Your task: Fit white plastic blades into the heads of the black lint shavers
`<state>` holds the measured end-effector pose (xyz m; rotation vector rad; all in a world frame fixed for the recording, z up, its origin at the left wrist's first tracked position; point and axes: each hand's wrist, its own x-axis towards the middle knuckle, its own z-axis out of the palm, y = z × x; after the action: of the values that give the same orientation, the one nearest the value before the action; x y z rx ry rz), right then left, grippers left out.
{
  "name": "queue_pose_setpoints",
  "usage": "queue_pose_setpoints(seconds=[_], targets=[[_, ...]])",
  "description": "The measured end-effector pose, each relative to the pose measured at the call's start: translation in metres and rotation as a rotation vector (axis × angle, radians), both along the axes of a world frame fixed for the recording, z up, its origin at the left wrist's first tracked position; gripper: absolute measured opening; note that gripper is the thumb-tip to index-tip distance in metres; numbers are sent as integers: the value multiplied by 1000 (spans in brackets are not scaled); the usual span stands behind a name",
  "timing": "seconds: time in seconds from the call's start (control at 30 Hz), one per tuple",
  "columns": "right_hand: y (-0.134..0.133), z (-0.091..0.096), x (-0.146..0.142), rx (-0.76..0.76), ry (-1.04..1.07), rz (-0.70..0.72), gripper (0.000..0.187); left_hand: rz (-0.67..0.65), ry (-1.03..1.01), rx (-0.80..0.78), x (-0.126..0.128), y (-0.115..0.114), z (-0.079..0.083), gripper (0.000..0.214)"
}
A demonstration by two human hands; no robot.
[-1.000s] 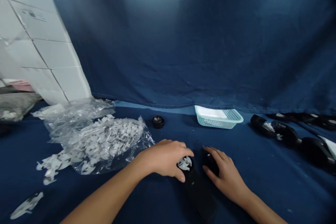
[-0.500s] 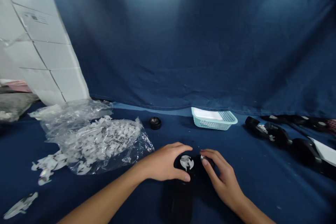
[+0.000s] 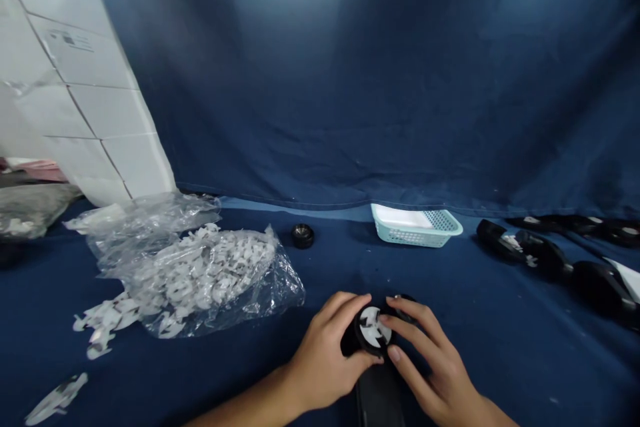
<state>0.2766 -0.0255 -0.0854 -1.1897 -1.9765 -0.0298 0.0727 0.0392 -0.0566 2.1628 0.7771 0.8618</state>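
A black round part with a white, cut-out disc [image 3: 374,328] in its face sits between my hands, tilted toward the camera. My left hand [image 3: 325,350] is closed around its left side, fingers over the top of the rim and thumb along the bottom. From the right, my right hand [image 3: 433,353] presses its fingertips on the disc and the rim. Another dark round piece [image 3: 406,307] shows partly behind the right fingers. Below the round part a long black flat-looking body [image 3: 379,400] runs toward me; whether they are joined is hidden.
A clear plastic bag [image 3: 215,280] of white plastic pieces lies left, some spilled [image 3: 100,323]. A black ring-like part [image 3: 303,235] and a light-blue basket [image 3: 417,235] stand farther back. Black parts [image 3: 545,257] line the right. A blue curtain [image 3: 350,80] hangs behind; white boxes [image 3: 120,107] are stacked left.
My left hand has closed around the round part, which is now tilted up. My right hand has moved left from the dark piece onto the white disc. The view has shifted slightly.
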Motion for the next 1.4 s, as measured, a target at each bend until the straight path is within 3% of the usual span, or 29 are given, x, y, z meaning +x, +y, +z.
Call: queue_pose_setpoints(seconds=[0.13, 0.33, 0.8, 1.0, 1.1, 1.23, 1.4], targets=[[-7, 6, -3, 99, -49, -19, 50, -4, -32, 148, -4, -3, -5, 65], [-5, 14, -11, 396, -141, 12, 33, 4, -66, 284, -4, -3, -10, 66], [-8, 15, -31, 405, -188, -37, 37, 13, -28, 514, -6, -6, -6, 63], [-10, 12, -16, 448, -86, 66, 54, 20, -21, 526, -6, -8, -5, 60], [-6, 13, 7, 336, -59, -81, 55, 44, -31, 521, -5, -10, -5, 61], [9, 9, 39, -6, -243, -304, 41, 56, -51, 493, -4, -10, -4, 62], [27, -4, 52, -236, -348, -264, 41, 62, -44, 462, -5, -8, -6, 63]])
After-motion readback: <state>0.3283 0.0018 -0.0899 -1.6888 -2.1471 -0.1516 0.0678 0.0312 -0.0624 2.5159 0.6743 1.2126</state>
